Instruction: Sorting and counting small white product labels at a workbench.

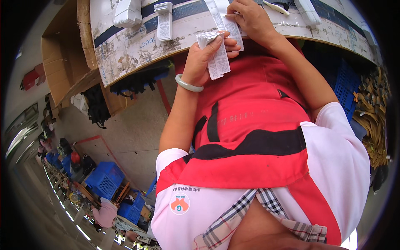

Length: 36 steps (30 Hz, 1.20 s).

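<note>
Left grip (203, 58) clasping thin white printed strips (218, 63), apparently unfinished; right grip (255, 21), closure unclear. Upper left: white strip stacks (128, 13), seemingly done.

Tiny txt on white tags (219, 63) — illegible; lettering on apron (250, 110), tabletop (121, 60) & shirt logo (180, 204).

Left hand (201, 58), a pale bangle (189, 83) at its wrist, grips a sheaf of white printed labels (219, 63); right hand (253, 21) bends over another label strip (235, 36); label stacks (165, 26) lie leftward on the worktable (125, 58).
</note>
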Tool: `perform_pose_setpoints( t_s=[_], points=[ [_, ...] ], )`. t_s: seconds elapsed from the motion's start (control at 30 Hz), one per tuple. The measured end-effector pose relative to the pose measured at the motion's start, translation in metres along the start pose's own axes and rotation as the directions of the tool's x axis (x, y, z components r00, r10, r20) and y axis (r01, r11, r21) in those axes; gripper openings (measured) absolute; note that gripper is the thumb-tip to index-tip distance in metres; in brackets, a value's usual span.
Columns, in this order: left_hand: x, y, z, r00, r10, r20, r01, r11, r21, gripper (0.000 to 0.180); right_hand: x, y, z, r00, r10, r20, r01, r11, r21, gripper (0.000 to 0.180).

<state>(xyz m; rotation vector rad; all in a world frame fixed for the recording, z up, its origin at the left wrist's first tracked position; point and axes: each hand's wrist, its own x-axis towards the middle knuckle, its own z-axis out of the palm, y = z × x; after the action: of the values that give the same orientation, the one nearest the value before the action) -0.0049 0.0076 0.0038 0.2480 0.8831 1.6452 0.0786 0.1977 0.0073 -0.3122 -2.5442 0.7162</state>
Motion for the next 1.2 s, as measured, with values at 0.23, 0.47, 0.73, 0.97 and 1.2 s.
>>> perform_pose_setpoints(
  t_s=[0.23,0.47,0.73,0.97,1.2],
  points=[
    [0.0,0.002,-0.008,0.991,0.106,-0.077,-0.094,0.984,0.152,0.019,0.001,0.0,0.0,0.999,-0.003,0.032,0.0,0.995,0.098,0.009],
    [0.01,0.011,-0.003,0.712,0.698,0.076,-0.501,0.429,0.752,0.029,-0.006,-0.04,-0.024,0.992,0.014,0.123,-0.059,0.929,0.364,0.009],
    [-0.004,0.015,0.002,0.837,0.547,-0.019,-0.381,0.608,0.697,0.016,-0.014,-0.04,-0.03,0.912,0.161,0.378,-0.389,0.633,0.669,0.019],
    [0.0,0.008,-0.005,0.834,0.55,0.043,-0.435,0.607,0.665,0.017,-0.019,-0.032,-0.026,0.871,0.121,0.476,-0.44,0.623,0.647,0.014],
    [-0.002,0.005,-0.003,0.883,0.467,-0.046,-0.345,0.712,0.611,0.011,-0.014,-0.037,-0.032,0.844,0.143,0.518,-0.497,0.571,0.653,0.015]
  ],
)
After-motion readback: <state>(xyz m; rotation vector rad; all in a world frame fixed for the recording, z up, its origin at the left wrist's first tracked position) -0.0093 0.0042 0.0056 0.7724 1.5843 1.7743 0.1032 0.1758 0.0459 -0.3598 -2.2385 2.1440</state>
